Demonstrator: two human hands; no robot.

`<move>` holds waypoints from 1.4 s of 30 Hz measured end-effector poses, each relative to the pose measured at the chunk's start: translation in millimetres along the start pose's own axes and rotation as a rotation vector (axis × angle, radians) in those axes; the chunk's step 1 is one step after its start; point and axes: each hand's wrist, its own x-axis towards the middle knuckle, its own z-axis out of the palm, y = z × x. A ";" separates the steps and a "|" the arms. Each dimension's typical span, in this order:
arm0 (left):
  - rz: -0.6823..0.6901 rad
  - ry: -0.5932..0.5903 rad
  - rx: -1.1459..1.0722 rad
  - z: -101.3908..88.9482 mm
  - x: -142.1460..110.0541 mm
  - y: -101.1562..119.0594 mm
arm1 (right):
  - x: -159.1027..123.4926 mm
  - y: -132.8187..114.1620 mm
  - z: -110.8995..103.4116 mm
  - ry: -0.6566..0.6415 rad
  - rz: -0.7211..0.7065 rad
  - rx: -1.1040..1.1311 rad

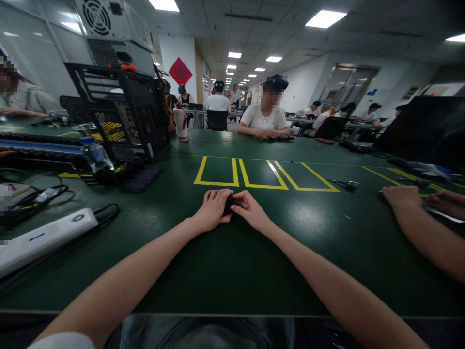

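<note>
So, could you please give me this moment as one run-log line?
left hand: holding black object | right hand: touching it | place: green table, nearside of yellow outlines

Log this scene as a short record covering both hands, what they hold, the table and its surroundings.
Left hand: fingers wrapped over a small black object
Right hand: thumb and fingers at the object's right side
Object detail: mostly hidden by the hands
Table: dark green
Ahead: three yellow tape outlines
Left side: long white device, capped bottle, black computer case
Right side: co-worker's hand
</note>
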 end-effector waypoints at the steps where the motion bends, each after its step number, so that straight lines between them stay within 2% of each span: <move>1: 0.000 -0.003 -0.006 -0.2 -0.1 -0.1 | 0.2 -0.2 -0.5 0.001 0.005 -0.015; 5: -0.005 -0.004 0.003 0.3 -0.3 -0.4 | 0.1 -1.5 -3.1 -0.036 0.038 -0.042; 8: -0.008 -0.004 0.020 1.5 -0.2 -0.6 | -0.6 -0.9 -2.9 -0.056 0.011 0.017; 11: -0.004 -0.004 0.026 2.4 -0.1 -1.0 | -0.9 0.8 -0.7 -0.038 -0.002 0.057; 16: 0.010 0.008 0.034 3.1 -0.2 -2.0 | 0.0 0.4 0.8 0.015 -0.018 -0.033; 23: 0.002 0.001 0.033 2.0 -0.2 -1.7 | -1.8 -5.6 -1.7 -0.030 0.015 -0.061; 32: 0.006 0.002 0.017 0.9 -0.2 -1.2 | -1.4 -3.2 -0.4 0.012 -0.037 -0.076; 37: 0.002 0.002 0.025 2.1 0.1 -1.2 | -0.4 -2.8 -2.0 -0.023 0.028 -0.053; 42: 0.000 0.001 0.015 2.0 -0.7 -2.0 | -2.2 0.0 -1.0 -0.029 -0.004 -0.018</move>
